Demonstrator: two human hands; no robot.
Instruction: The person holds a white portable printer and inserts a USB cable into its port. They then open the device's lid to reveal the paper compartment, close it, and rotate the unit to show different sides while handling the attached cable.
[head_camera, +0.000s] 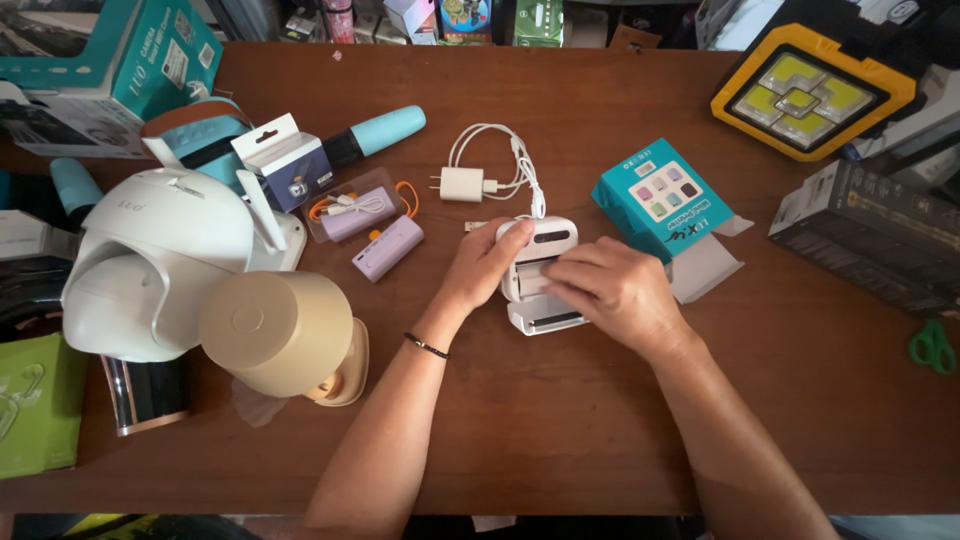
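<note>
Your clearest room is the bare brown wooden tabletop (560, 440) in front of you, between and beside your forearms, open down to the near edge. To your left the way is crowded: a round beige plastic cylinder (275, 335), a big white domed plastic device (150, 260), and two small lilac power banks (375, 235). Straight ahead lies a white wall charger with its coiled cable (475, 180) (the cable runs down to your hands). To your right a teal cardboard box (665, 200) stands close; beyond it the wood is open until the green-handled scissors (932, 348).
</note>
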